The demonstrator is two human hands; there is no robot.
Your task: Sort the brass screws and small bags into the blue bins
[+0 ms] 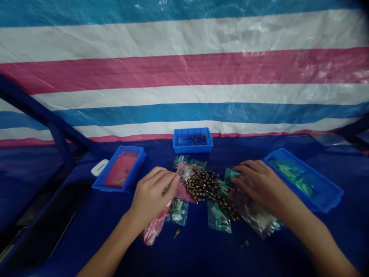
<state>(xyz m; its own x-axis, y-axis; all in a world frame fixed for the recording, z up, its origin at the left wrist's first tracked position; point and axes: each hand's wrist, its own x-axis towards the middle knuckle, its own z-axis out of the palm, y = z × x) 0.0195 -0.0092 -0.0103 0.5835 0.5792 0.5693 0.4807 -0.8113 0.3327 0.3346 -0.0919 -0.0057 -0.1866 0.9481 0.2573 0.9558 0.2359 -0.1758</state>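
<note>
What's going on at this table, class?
A person is working with both hands around a pile of small brass parts on a blue-covered table. The left hand touches a pink plastic bag, and the right hand rests over clear plastic bags near green packets. Three blue trays stand around them: the left tray holds pink bags, the far tray a few brass parts, the right tray green packets.
</note>
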